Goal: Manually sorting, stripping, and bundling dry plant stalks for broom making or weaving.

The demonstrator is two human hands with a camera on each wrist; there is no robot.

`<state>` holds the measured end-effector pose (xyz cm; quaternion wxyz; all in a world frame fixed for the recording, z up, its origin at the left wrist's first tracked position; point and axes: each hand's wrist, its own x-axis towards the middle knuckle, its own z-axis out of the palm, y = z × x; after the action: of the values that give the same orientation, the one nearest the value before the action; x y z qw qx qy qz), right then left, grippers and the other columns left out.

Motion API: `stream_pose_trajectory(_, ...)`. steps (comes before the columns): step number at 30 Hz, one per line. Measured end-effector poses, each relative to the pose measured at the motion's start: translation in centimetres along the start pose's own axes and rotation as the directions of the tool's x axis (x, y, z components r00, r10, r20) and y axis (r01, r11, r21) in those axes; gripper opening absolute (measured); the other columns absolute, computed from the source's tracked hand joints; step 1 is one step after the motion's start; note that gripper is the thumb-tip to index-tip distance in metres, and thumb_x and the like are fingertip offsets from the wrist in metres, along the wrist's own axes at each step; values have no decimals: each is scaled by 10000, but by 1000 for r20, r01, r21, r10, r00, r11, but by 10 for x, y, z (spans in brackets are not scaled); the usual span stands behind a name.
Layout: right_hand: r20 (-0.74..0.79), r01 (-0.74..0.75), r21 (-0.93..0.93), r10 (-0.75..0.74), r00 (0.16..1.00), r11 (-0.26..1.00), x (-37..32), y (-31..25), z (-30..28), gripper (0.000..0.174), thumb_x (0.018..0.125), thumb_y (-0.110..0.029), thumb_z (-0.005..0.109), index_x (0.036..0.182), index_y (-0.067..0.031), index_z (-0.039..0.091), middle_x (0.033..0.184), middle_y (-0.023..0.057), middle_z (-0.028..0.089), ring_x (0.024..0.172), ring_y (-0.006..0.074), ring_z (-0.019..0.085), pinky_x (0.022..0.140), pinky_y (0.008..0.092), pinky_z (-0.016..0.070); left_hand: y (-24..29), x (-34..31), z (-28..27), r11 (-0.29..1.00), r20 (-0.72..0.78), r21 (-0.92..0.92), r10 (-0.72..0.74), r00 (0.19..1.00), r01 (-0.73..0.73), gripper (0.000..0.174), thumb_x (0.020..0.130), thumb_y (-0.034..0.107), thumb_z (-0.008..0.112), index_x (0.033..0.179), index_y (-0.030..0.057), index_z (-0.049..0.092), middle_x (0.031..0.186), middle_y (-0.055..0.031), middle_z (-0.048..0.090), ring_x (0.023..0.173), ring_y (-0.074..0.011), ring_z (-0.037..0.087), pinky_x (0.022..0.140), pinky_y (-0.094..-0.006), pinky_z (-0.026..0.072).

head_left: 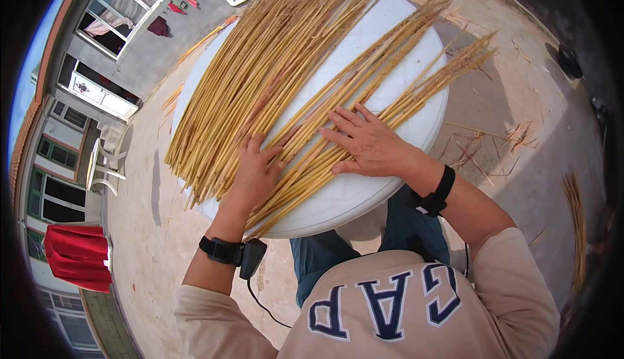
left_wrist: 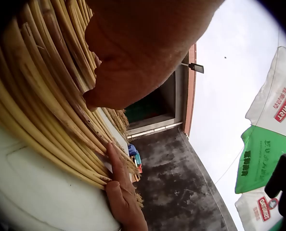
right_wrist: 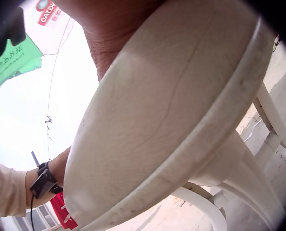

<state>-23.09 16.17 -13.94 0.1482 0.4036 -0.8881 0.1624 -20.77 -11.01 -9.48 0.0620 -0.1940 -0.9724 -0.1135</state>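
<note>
Long yellow stalks (head_left: 240,99) with brushy brown tops lie side by side across a round white table (head_left: 416,122). The left hand (head_left: 255,176) rests on the stalks near their cut ends, fingers bent over them. To its right, the right hand (head_left: 367,143) lies with spread fingers on a smaller group of stalks (head_left: 409,102). The left wrist view has the left hand (left_wrist: 143,53) large above the stalks (left_wrist: 42,106), and the right hand (left_wrist: 123,197) touching their far side. In the right wrist view, part of the right hand (right_wrist: 114,29) shows at the top; its fingers are hidden.
Stalk scraps (head_left: 520,137) and another bundle (head_left: 575,229) lie on the concrete ground. A white chair (head_left: 104,167) and hanging red cloth (head_left: 78,258) are at the left. White table legs (right_wrist: 251,178) stand below the tabletop. A dark cable (head_left: 268,307) hangs from the left wrist.
</note>
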Motion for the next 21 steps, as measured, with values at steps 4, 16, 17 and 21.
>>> stream_pose_trajectory(4,13,-10,7,10,1000,1000,-1,-1,-1,749,827,-629,424,1340,-83,401,1400,185,339,1334,322,250,1087,507,151,-6,7,-10,999,-55,-27,-43,998,41,297,786,146,649,1076,82,631,1305,-233,387,1252,-406,291,1048,-452,259)
stream_pose_trajectory(16,-14,-12,2,12,1000,1000,-1,0,1,742,821,-629,433,1325,-85,424,1390,189,351,1329,320,260,1085,502,166,-7,9,-5,998,-109,-31,-49,993,46,272,799,141,635,1067,97,636,1324,-228,376,1251,-405,297,1048,-449,260)
stream_pose_trajectory(17,-22,-13,-3,13,1000,1000,-1,0,1,744,821,-628,435,1325,-81,423,1390,189,350,1329,320,260,1085,501,165,-10,8,-4,999,-109,-29,-48,993,46,272,799,141,635,1067,97,636,1324,-228,376,1251,-405,297,1048,-449,260)
stream_pose_trajectory(21,-18,-21,9,21,1000,1000,-1,0,0,741,820,-629,437,1327,-89,423,1390,189,351,1330,318,261,1085,502,163,-16,6,1,999,-17,31,-6,1000,6,277,802,158,634,1071,90,630,1341,-224,363,1254,-412,288,1047,-455,256)
